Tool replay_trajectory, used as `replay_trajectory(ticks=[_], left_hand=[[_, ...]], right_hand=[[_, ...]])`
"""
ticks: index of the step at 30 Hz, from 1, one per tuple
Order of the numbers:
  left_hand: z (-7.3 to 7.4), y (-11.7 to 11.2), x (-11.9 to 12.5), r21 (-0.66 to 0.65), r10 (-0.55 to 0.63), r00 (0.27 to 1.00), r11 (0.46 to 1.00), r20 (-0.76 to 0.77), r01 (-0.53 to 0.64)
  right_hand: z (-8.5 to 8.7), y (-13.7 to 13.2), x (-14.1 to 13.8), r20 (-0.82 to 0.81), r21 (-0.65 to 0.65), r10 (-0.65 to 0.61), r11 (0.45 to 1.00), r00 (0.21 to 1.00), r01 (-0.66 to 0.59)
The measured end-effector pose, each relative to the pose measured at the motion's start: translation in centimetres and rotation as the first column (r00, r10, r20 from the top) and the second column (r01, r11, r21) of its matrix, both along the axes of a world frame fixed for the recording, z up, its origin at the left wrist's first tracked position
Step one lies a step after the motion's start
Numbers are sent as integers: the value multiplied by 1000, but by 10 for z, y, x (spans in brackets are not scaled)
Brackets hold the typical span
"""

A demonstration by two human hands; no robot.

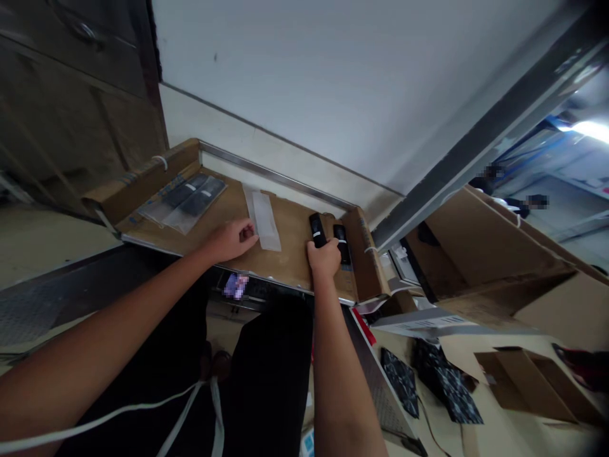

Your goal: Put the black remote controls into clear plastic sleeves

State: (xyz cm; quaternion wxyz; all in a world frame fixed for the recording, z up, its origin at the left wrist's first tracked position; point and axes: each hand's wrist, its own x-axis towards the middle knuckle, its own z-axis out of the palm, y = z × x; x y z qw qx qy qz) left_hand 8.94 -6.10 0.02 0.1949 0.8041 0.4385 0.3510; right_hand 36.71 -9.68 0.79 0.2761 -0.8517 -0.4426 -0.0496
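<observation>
My right hand (325,257) is closed around the lower end of a slim black device (316,227) with a small white label, shaped like a remote control. Just right of it lies a second black device (340,240) of the same look. My left hand (234,240) rests by the front of the cardboard-lined tray (291,260), fingers loosely curled, with a gap between thumb and index finger. Its thumb tip is beside a frosted plastic sleeve (266,219), perhaps touching it. At the tray's left end, black pieces in clear bags (197,197) lie side by side.
A pale panel (285,82) rises behind the tray. To the right stand a large cardboard box (495,247) and a grey metal post (476,120). Dark patterned packs (447,387) and an open carton (533,384) lie lower right. People are in the far background.
</observation>
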Motion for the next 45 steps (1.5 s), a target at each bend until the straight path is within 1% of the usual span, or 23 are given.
replay_trajectory(ticks=[3,6,11,13,15,16,17,19,21,23,25,27,29,32,34,36,38,45], left_hand=[[2,-3,1,68,8,999,998,-41,-6],[4,-6,3,98,17,995,995,-101,-7],[4,-11,19,140,-140,976,976,-168,165],[3,-10,28,152,-165,970,969,-178,193],[1,-8,36,151,-147,971,973,-187,176],[0,-6,39,150,-133,974,975,-183,161],[-1,-4,41,148,-123,977,978,-173,149],[-2,-1,43,147,-106,985,981,-136,126],[-3,4,46,150,-90,992,983,-93,104],[-5,10,50,145,-73,996,986,-53,80],[-7,18,55,139,-50,999,989,-5,50],[-9,26,59,121,-17,998,993,53,11],[-10,34,61,71,-1,992,997,124,-7],[-9,39,60,-37,18,973,999,230,-10],[-8,40,58,-82,41,961,996,274,-19],[-8,40,56,-99,53,955,995,293,-25],[-9,41,56,-89,44,952,996,302,-18],[-15,45,56,8,24,935,1000,355,-28]], right_hand=[[-1,0,3,-61,72,-13,997,998,17],[-1,1,7,-144,137,-25,990,989,45],[-3,2,12,-223,187,-12,981,975,55],[-4,2,14,-240,221,9,974,971,45],[-5,3,15,-321,276,76,961,944,16],[-5,2,15,-398,307,140,952,907,-12],[-5,1,15,-489,336,221,940,844,-52],[-4,-3,14,-642,395,393,905,658,-155],[-1,-10,13,-718,439,503,864,481,-248],[3,-18,12,-752,455,550,832,363,-317],[7,-26,12,-784,448,558,812,271,-374],[10,-32,13,-819,423,541,795,191,-436],[12,-35,14,-852,386,505,781,134,-491],[12,-36,15,-876,342,470,766,111,-544],[11,-34,15,-874,333,472,758,119,-561],[10,-33,14,-866,334,482,759,137,-558],[8,-32,13,-858,340,489,771,158,-539],[8,-32,10,-844,336,493,794,214,-507]])
